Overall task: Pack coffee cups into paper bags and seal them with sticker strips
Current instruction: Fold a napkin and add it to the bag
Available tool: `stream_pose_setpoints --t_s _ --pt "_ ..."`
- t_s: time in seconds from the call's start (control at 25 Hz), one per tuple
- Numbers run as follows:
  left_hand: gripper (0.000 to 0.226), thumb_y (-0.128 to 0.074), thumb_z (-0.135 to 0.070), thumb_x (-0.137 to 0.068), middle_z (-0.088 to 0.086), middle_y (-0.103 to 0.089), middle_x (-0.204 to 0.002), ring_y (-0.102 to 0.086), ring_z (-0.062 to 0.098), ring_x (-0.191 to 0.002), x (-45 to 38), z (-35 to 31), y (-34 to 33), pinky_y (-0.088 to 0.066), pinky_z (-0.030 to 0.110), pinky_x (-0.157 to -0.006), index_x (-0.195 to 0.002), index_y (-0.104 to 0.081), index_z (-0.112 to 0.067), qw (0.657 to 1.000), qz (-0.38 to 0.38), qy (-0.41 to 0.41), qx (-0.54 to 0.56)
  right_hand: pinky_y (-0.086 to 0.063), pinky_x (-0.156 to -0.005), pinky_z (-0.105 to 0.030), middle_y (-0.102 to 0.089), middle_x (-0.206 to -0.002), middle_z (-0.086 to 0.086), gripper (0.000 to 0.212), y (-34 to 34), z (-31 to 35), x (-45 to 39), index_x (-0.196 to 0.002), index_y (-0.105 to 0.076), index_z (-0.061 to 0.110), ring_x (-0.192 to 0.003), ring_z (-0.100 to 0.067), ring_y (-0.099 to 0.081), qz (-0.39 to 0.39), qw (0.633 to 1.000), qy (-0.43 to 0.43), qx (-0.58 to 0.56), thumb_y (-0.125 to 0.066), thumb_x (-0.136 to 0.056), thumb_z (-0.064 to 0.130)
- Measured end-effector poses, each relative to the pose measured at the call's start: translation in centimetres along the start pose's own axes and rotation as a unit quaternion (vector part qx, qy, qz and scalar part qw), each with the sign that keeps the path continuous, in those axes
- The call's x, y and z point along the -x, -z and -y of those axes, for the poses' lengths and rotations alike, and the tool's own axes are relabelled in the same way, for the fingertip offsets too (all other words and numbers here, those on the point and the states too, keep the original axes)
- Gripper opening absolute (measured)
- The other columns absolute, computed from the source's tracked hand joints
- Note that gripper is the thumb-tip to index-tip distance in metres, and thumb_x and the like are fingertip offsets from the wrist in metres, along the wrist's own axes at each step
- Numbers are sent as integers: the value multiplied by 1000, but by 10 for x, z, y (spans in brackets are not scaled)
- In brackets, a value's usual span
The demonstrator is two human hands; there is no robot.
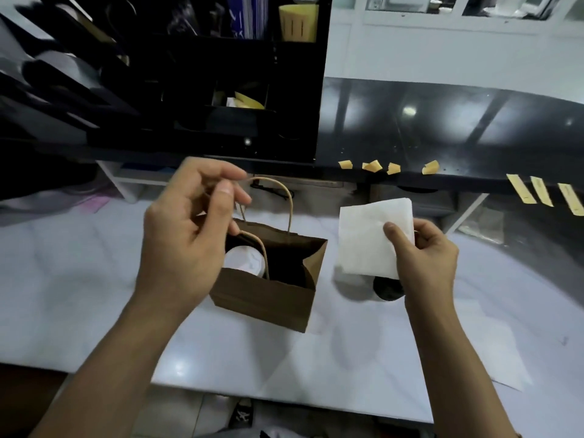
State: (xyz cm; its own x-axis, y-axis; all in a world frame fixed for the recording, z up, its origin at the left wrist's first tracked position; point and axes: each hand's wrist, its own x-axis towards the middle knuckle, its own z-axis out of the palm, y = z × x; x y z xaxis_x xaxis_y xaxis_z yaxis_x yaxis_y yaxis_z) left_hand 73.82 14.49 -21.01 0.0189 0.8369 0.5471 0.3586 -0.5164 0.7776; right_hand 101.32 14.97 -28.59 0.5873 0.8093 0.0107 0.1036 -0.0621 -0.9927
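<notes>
A brown paper bag (268, 301) stands open on the white table (94, 295). A cup with a white lid (245, 260) sits inside it on the left. My left hand (189, 229) hovers over the bag's left side and pinches one of its twisted paper handles (240, 210). My right hand (423, 251) holds a folded white napkin (369, 238) to the right of the bag. Below the napkin stands a second cup with a dark lid (387, 289), partly hidden. Yellow sticker strips (542, 191) hang from the edge of the black counter (442, 121).
A black organiser (189, 90) with compartments and a yellow cup holder (298, 22) rises behind the bag. Several curled yellow sticker scraps (373, 165) lie along the counter edge. A white sheet (499, 352) lies on the table at the right.
</notes>
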Motion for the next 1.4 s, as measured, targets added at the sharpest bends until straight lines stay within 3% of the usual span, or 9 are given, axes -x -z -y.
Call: stream_pose_setpoints --t_s 0.28,0.4,0.52,0.64,0.76,0.84,1.0,1.2,1.4 --pt "21 -41 -22 -109 -7 -71 -93 -66 12 -87 -15 52 33 -48 16 -73 -115 -61 -21 998 -2 51 -45 -57 -68 -37 -71 -74 15 13 -25 4 17 -81 -65 31 -72 -6 -67 -27 999 -7 30 -75 -88 27" --pt "19 -42 -24 -108 -13 -74 -94 -66 5 -99 -15 73 36 -46 15 -81 -112 -61 -26 992 59 98 -48 -56 -66 -33 -70 -76 25 16 -36 12 27 -81 -64 32 -71 2 -66 -23 999 19 40 -74 -89 23" --pt "11 -54 -31 -102 -26 -72 -92 -61 -7 -106 -14 91 35 -42 22 -82 -102 -62 -39 977 139 120 -110 -57 -68 -32 -70 -76 17 17 -47 16 37 -83 -63 30 -73 -2 -67 -30 997 48 55 -74 -89 19" --pt "14 -70 -34 -91 -29 -66 -89 -51 1 -109 -12 106 33 -39 28 -85 -93 -63 -46 955 199 99 -196 -50 -62 -22 -68 -76 16 16 -56 16 48 -82 -61 29 -71 -1 -64 -29 991 74 109 -74 -89 22" --pt "27 -79 -39 -82 -27 -54 -111 -33 13 -131 -10 117 31 -27 34 -105 -96 -60 -53 934 249 87 -239 -43 -55 -9 -66 -72 19 20 -69 14 63 -78 -58 29 -65 0 -62 -18 985 97 139 -73 -89 22" --pt "44 -80 -52 -75 -17 -48 -124 -18 10 -144 -10 123 30 -4 40 -121 -113 -57 -53 921 289 61 -253 -42 -55 -10 -65 -72 17 20 -77 14 70 -77 -58 28 -63 -4 -59 8 983 107 148 -74 -88 22" --pt "77 -61 -80 -64 -22 -49 -143 -8 8 -151 -13 131 31 15 49 -121 -133 -49 -48 896 344 -5 -280 -42 -57 -16 -65 -73 17 17 -89 13 77 -80 -62 29 -69 -7 -60 93 968 115 203 -77 -85 24" --pt "95 -57 -82 -62 -18 -43 -151 2 13 -154 -10 135 33 17 50 -120 -146 -34 -45 886 364 -22 -287 -50 -68 -30 -64 -77 18 18 -108 21 78 -86 -62 29 -77 -9 -62 210 898 192 337 -79 -84 21" --pt "107 -62 -81 -65 -11 -41 -155 7 11 -153 -7 137 35 19 48 -120 -154 -19 -42 891 361 -16 -273 -52 -77 -40 -68 -95 7 14 -143 19 67 -96 -65 24 -91 -19 -63 347 759 270 480 -69 -85 18"
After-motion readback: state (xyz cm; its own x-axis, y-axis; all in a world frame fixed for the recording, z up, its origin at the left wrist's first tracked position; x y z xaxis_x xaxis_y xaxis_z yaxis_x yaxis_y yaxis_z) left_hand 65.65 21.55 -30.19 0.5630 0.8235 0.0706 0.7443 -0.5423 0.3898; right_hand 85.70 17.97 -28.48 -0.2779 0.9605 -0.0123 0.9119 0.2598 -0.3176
